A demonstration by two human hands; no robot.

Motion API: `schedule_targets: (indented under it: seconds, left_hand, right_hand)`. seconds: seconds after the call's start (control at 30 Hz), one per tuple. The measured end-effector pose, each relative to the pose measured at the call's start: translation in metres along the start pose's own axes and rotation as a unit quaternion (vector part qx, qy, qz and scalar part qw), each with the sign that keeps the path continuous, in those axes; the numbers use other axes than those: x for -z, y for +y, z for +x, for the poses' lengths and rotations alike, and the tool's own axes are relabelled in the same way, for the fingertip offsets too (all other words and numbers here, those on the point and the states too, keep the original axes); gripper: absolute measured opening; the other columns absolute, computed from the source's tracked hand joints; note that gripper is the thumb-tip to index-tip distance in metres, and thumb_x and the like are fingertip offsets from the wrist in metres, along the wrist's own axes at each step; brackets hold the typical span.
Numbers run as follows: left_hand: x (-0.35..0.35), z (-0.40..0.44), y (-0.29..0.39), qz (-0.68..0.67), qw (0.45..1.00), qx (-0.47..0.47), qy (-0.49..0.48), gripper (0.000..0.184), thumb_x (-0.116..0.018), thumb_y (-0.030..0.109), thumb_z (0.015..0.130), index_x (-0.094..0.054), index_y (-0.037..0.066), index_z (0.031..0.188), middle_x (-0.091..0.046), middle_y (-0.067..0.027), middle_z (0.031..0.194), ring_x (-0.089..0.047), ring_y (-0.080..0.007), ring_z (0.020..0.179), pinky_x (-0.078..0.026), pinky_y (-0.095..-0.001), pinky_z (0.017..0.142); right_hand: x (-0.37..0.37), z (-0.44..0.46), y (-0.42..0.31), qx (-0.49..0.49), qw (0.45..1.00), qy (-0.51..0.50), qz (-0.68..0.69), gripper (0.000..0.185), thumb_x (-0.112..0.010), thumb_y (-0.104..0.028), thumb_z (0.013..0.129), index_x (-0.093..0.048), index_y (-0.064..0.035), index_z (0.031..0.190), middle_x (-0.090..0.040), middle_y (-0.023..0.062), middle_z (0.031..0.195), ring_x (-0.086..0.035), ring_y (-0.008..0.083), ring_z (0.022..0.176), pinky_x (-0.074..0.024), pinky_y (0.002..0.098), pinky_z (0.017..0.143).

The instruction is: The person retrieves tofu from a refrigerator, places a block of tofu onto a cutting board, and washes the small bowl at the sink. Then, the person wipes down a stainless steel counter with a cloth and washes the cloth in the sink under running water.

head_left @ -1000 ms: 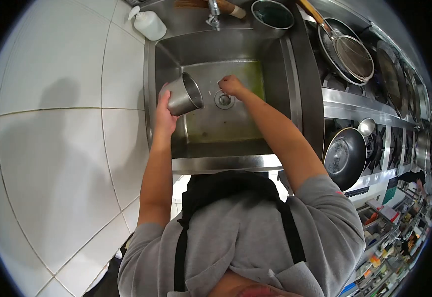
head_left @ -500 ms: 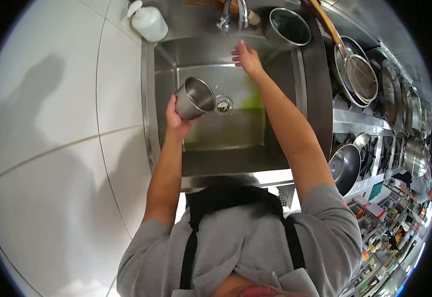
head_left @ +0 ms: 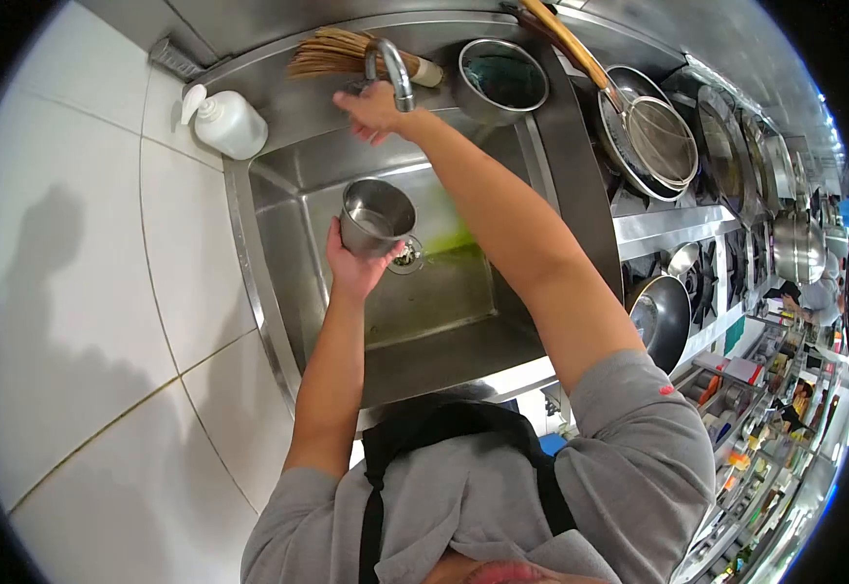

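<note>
My left hand (head_left: 358,271) grips a steel cup (head_left: 378,216) from below and the side, over the sink (head_left: 434,321). The cup's mouth faces up and no contents can be made out. Just left of and under the curved faucet (head_left: 392,68), my right hand (head_left: 371,110) has its fingers apart and holds nothing. Pale scraps lie in the drain (head_left: 407,256), partly hidden by the cup. Yellow-green liquid (head_left: 459,238) shows on the sink floor.
Behind the sink lie a straw brush (head_left: 332,54) and a pot (head_left: 503,76) with dark green contents. A white pump bottle (head_left: 230,125) stands at the left corner. On the right are a strainer (head_left: 660,141), a black pan (head_left: 660,321) and burners. A person (head_left: 819,297) appears far right.
My right hand has gone from near the drain up to the faucet, its fingers opening. The cup in my left hand has turned more upright. Pale scraps now show in the drain.
</note>
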State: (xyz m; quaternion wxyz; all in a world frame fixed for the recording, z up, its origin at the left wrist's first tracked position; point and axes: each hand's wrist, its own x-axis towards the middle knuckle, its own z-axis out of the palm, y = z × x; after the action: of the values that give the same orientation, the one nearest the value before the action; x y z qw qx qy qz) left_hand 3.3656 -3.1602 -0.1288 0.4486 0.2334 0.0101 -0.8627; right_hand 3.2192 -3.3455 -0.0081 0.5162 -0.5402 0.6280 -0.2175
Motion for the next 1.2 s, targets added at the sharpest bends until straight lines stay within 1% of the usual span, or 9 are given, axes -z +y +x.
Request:
schedule_targets:
  seconds: [0.03,0.1,0.2,0.27,0.33,0.43,0.53,1.07,1.2]
  left_hand:
    - [-0.003,0.010,-0.003,-0.012,0.998,0.011,-0.053,0.069,-0.035,0.060,0.092,-0.038,0.010,0.140,-0.041,-0.0141,0.142,-0.037,-0.0385,0.131,-0.033,-0.0583,0.104]
    - [-0.036,0.021,-0.007,-0.030,0.999,0.009,-0.026,0.069,-0.034,0.060,0.092,-0.038,0.010,0.140,-0.042,-0.0156,0.141,-0.037,-0.0378,0.132,-0.033,-0.0566,0.105]
    - [-0.049,0.046,-0.014,-0.063,0.998,0.003,0.017,0.068,-0.035,0.059,0.092,-0.038,0.011,0.140,-0.044,-0.0160,0.139,-0.037,-0.0364,0.132,-0.032,-0.0557,0.106]
    - [-0.050,0.063,-0.017,-0.074,0.997,-0.001,0.032,0.067,-0.037,0.059,0.092,-0.039,0.012,0.140,-0.045,-0.0150,0.139,-0.038,-0.0358,0.132,-0.031,-0.0564,0.106]
    - [-0.055,0.077,-0.021,-0.092,0.995,0.005,-0.031,0.064,-0.041,0.057,0.090,-0.044,0.014,0.137,-0.046,-0.0105,0.139,-0.039,-0.0335,0.132,-0.028,-0.0565,0.108]
    - [-0.064,0.093,-0.026,-0.090,0.992,0.016,-0.085,0.060,-0.045,0.055,0.089,-0.049,0.015,0.133,-0.049,-0.0078,0.137,-0.042,-0.0316,0.130,-0.029,-0.0546,0.108]
    - [-0.069,0.099,-0.032,-0.064,0.991,0.005,-0.121,0.060,-0.043,0.057,0.090,-0.052,0.014,0.131,-0.052,-0.0076,0.134,-0.046,-0.0301,0.126,-0.034,-0.0503,0.106]
    - [-0.071,0.101,-0.028,-0.104,0.991,-0.078,-0.020,0.065,-0.047,0.061,0.088,-0.052,0.011,0.130,-0.053,-0.0124,0.133,-0.050,-0.0329,0.122,-0.037,-0.0514,0.105]
    - [-0.070,0.090,-0.022,-0.179,0.977,-0.098,-0.058,0.060,-0.044,0.057,0.091,-0.054,0.010,0.127,-0.058,-0.0132,0.126,-0.053,-0.0336,0.117,-0.040,-0.0516,0.102]
  right_hand:
    - [0.002,-0.006,0.007,-0.001,1.000,0.005,0.003,0.065,-0.047,-0.062,0.089,-0.066,0.0005,0.093,-0.067,0.0168,0.077,-0.067,0.0248,0.069,-0.0538,0.0363,0.057]
    - [0.004,-0.010,0.028,0.281,0.952,-0.023,-0.122,0.045,-0.059,-0.043,0.089,-0.064,-0.0002,0.101,-0.068,0.0126,0.080,-0.065,0.0204,0.063,-0.0539,0.0356,0.065]
    - [0.049,-0.048,0.031,0.293,0.932,-0.072,-0.200,0.036,-0.061,-0.033,0.088,-0.065,-0.0032,0.107,-0.068,0.0095,0.084,-0.066,0.0196,0.068,-0.0538,0.0335,0.072]
    - [0.092,-0.057,0.019,0.191,0.968,0.019,-0.163,0.033,-0.059,-0.034,0.084,-0.068,-0.0116,0.107,-0.068,0.0191,0.092,-0.067,0.0316,0.088,-0.0514,0.0431,0.082]
    - [0.125,-0.048,0.024,0.146,0.939,0.238,-0.199,0.028,-0.060,-0.027,0.081,-0.069,-0.0094,0.101,-0.067,0.0209,0.096,-0.066,0.0347,0.093,-0.0502,0.0441,0.084]
    - [0.161,-0.013,0.057,0.075,0.893,0.203,-0.394,0.032,-0.059,-0.019,0.076,-0.066,-0.0098,0.106,-0.065,0.0200,0.109,-0.061,0.0370,0.106,-0.0494,0.0441,0.090]
    - [0.167,0.000,0.075,0.063,0.887,0.162,-0.427,0.034,-0.059,-0.020,0.077,-0.065,-0.0118,0.110,-0.064,0.0185,0.113,-0.060,0.0366,0.108,-0.0495,0.0433,0.091]
    - [0.188,-0.018,0.096,0.096,0.874,0.355,-0.316,0.030,-0.056,-0.029,0.082,-0.068,-0.0075,0.100,-0.066,0.0221,0.099,-0.062,0.0416,0.096,-0.0500,0.0463,0.086]
    - [0.183,-0.027,0.087,0.067,0.924,0.253,-0.278,0.037,-0.064,-0.035,0.079,-0.067,-0.0045,0.099,-0.065,0.0232,0.103,-0.061,0.0396,0.101,-0.0489,0.0450,0.089]
